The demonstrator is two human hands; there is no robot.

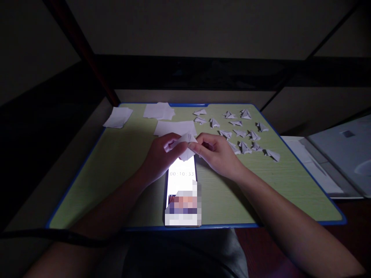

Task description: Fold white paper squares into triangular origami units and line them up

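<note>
Between my two hands is a small folded sheet of white paper [188, 151], held above the far end of a phone. My left hand [162, 154] pinches its left side, with the thumb lying across the front. From the right, my right hand [217, 153] grips the other side, thumb and fingertips closed at the paper's middle. Under the paper the lit phone [182, 181] shows 00:10:33, with a blurred patch on its lower screen. A flat white sheet [176, 127] lies just beyond my hands.
Several small folded paper pieces [240, 133] are spread over the right side of the green table [116, 173]. Paper stacks lie at the back left [118, 117] and back middle [158, 111]. An open white box [315, 166] stands right of the table; a dark cable [66, 235] crosses the lower left.
</note>
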